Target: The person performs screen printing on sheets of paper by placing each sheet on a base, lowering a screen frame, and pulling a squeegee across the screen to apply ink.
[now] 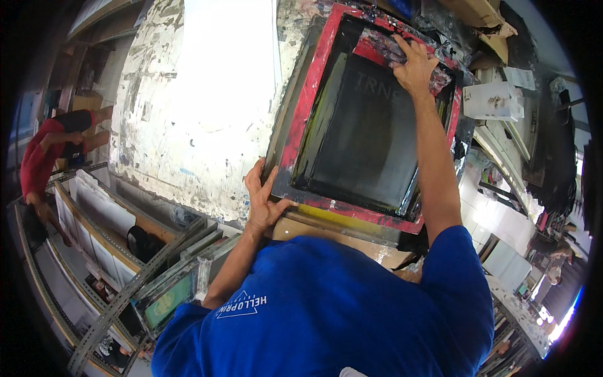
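A screen printing frame (pixel 302 125) with red, ink-stained edges lies tilted in front of me, its dark mesh (pixel 361 138) bearing faint lettering. At its near left corner, my left hand (pixel 265 200) grips the edge, thumb along the near side and fingers by the left side. Across the far end inside the frame sits an ink-smeared squeegee (pixel 375 48), partly red. My right hand (pixel 415 68) is closed over the squeegee's right part, fingers bent; the palm side is hidden. Left of the frame, a large white sheet (pixel 229 69) lies on a paint-spattered table (pixel 151 119).
A person (pixel 47 151) in red stands at the far left. Metal racks (pixel 129 298) with boards and stored frames fill the lower left. A white plastic container (pixel 493 102) sits right of the frame. Torn cardboard (pixel 487 22) and plastic lie beyond it.
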Action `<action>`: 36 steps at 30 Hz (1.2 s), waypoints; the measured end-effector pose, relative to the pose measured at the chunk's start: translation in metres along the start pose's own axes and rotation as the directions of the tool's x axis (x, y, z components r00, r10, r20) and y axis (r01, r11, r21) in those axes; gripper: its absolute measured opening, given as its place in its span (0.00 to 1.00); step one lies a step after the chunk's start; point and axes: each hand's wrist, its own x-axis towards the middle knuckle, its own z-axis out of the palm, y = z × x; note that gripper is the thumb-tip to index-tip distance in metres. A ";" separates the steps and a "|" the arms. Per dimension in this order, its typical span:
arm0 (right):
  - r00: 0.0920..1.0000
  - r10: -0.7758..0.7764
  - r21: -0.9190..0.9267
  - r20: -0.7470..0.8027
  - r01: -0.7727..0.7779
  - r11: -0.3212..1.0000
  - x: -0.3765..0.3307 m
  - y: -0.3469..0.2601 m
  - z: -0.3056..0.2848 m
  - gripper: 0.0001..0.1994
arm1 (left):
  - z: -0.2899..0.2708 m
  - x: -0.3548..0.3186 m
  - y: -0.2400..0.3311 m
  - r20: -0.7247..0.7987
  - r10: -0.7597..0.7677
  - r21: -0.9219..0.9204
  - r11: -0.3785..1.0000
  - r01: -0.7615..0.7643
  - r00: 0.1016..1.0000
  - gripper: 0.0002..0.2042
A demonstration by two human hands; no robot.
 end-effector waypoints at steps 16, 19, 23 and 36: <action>0.941 0.297 0.288 0.162 -0.333 0.898 0.039 0.026 -0.051 0.29 | 0.001 -0.003 -0.004 0.004 -0.023 -0.106 0.994 0.024 1.000 0.52; 0.900 0.381 0.514 0.213 -0.435 0.739 0.004 0.026 -0.068 0.31 | 0.007 -0.008 -0.005 -0.044 -0.044 -0.163 0.986 0.037 0.998 0.52; 0.850 0.431 0.776 0.303 -0.482 0.406 -0.053 -0.033 -0.126 0.33 | 0.004 -0.005 0.005 -0.144 0.031 -0.267 0.961 -0.069 0.989 0.51; 0.998 -0.059 0.086 0.034 0.056 0.995 -0.100 -0.192 -0.322 0.30 | -0.046 0.104 0.142 -0.535 -0.037 -0.592 0.729 -0.343 0.844 0.50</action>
